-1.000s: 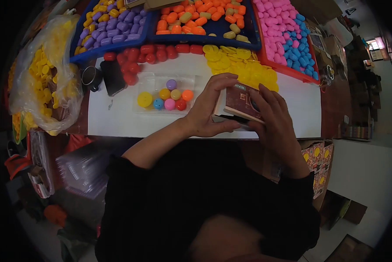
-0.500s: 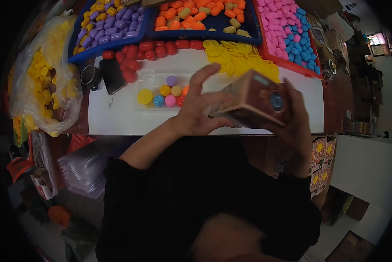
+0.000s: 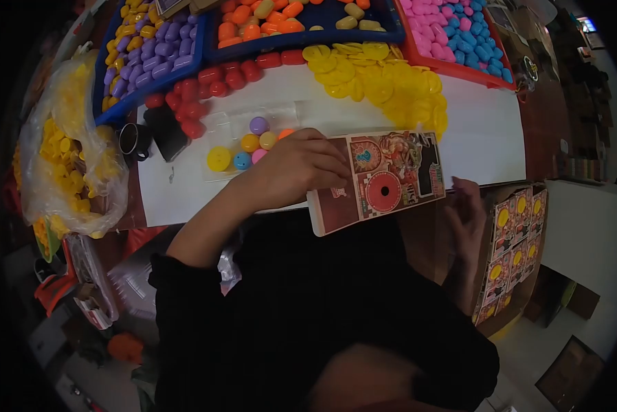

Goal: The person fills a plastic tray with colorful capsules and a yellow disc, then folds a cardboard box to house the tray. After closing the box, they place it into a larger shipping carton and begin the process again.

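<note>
My left hand (image 3: pixel 296 170) is closed on the near-left end of a printed cardboard box (image 3: pixel 398 175), held tilted above the table's front edge. A red round print with a dark centre shows on its broad face. Just off the box's right end is my right hand (image 3: pixel 465 214), fingers apart, apparently touching nothing. Behind my left hand lies a clear plastic tray (image 3: pixel 216 134) with several coloured balls, among them a purple ball (image 3: pixel 259 125), a blue ball (image 3: pixel 242 161) and a yellow round piece (image 3: pixel 218 158). My left hand hides part of it.
Red capsules (image 3: pixel 229 74) and yellow discs (image 3: pixel 377 82) lie behind the tray. Blue bins (image 3: pixel 308 36) and a red bin (image 3: pixel 460 69) of capsules line the back. At left are a mug (image 3: pixel 135 140), a dark phone-like object (image 3: pixel 165 132) and a plastic bag (image 3: pixel 82 158). Right: an open carton of printed boxes (image 3: pixel 508 254).
The box has turned so its broad printed face shows, and has come lower. My left hand has closed on its left end. My right hand has come off it, moving down.
</note>
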`<state>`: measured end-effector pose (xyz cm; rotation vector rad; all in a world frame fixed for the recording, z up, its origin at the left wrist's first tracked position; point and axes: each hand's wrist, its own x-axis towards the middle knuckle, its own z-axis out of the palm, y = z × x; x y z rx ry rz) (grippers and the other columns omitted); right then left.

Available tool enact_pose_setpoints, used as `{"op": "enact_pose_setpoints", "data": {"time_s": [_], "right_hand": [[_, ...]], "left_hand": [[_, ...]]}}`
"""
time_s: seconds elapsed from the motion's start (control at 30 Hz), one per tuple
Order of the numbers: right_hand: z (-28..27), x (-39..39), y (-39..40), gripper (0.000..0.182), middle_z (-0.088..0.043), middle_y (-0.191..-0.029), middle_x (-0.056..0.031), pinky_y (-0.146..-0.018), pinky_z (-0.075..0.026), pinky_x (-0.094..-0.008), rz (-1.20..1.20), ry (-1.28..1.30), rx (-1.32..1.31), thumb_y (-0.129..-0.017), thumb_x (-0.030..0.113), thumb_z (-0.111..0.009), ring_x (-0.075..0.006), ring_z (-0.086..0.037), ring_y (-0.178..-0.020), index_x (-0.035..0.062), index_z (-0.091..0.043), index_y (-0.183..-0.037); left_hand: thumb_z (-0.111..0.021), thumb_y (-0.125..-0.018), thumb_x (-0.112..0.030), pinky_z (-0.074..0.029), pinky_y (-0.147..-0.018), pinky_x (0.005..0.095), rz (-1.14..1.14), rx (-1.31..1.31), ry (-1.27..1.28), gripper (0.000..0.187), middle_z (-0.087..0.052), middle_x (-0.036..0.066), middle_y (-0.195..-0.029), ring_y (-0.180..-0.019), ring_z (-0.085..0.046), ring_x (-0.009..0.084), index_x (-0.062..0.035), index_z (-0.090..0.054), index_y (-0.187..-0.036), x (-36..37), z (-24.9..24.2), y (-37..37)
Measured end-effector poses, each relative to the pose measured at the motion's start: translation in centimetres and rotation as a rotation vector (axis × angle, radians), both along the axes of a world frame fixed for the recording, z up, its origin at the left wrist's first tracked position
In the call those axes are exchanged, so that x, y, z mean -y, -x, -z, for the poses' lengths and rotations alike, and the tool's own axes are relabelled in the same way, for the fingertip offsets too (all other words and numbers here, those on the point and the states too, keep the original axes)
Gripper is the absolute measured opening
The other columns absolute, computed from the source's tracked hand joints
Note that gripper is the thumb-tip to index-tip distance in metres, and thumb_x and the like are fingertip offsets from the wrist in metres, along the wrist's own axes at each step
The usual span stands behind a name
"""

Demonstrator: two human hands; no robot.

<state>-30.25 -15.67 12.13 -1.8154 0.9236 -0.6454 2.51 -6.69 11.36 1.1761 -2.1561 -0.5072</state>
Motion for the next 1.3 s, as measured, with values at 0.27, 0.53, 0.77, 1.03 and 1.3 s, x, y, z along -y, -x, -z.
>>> {"op": "enact_pose_setpoints", "data": {"time_s": [0.27,0.53,0.77,1.03,1.3], "right_hand": [[5.1,-5.2,-13.3,0.055,-0.052,-0.093,-0.0164,-0.064,-0.048,-0.0377,-0.303,0.699,-0.445,-0.073,0.022,-0.066,-0.0301,-0.056,-0.083,-0.0105,-0.047,-0.113],[4.1,-4.0,-17.4,0.015,-0.054,-0.067,-0.0180,-0.055,-0.044,-0.0393,-0.189,0.113,-0.021,-0.081,0.012,-0.054,-0.0329,-0.056,-0.059,-0.0023,-0.053,-0.083],[3.8,-4.2,-17.1,0.014,-0.055,-0.070,-0.0166,-0.057,-0.044,-0.0369,-0.217,0.078,0.002,-0.083,0.011,-0.053,-0.0302,-0.057,-0.062,-0.0021,-0.053,-0.086],[2.8,-5.4,-18.3,0.017,-0.057,-0.076,-0.0128,-0.063,-0.046,-0.0342,-0.322,-0.091,0.089,-0.085,0.010,-0.051,-0.0229,-0.059,-0.069,-0.0016,-0.051,-0.097],[4.0,-6.8,-21.0,0.030,-0.057,-0.083,-0.0161,-0.067,-0.047,-0.0357,-0.436,-0.126,0.115,-0.083,0.014,-0.054,-0.0277,-0.060,-0.072,-0.0010,-0.045,-0.107]], "left_hand": [[-0.069,-0.066,-0.015,-0.033,-0.099,0.0493,-0.130,0.460,0.074,0.063,-0.042,0.008,-0.133,-0.124,-0.039,0.0250,-0.0142,-0.047,-0.125,0.2,-0.3,-0.8],[-0.086,-0.043,-0.028,-0.021,-0.096,0.0678,-0.524,0.604,-0.562,0.128,-0.024,0.016,-0.139,-0.130,-0.023,0.0343,-0.0230,-0.006,-0.142,-3.4,1.5,-7.8],[-0.078,-0.050,-0.015,-0.022,-0.097,0.0637,-0.437,0.501,-0.457,0.118,-0.036,0.014,-0.125,-0.123,-0.030,0.0316,-0.0226,-0.006,-0.143,-4.2,1.8,-8.1],[-0.083,-0.047,-0.027,-0.026,-0.094,0.0613,-0.322,0.458,-0.397,0.121,-0.031,0.014,-0.131,-0.122,-0.031,0.0323,-0.0191,-0.009,-0.142,-3.2,1.4,-6.6],[-0.082,-0.055,-0.037,-0.033,-0.099,0.0399,-0.345,-0.111,-0.185,0.104,-0.030,0.015,-0.131,-0.120,-0.034,0.0325,-0.0145,-0.023,-0.137,-4.9,2.3,-9.4]]}}
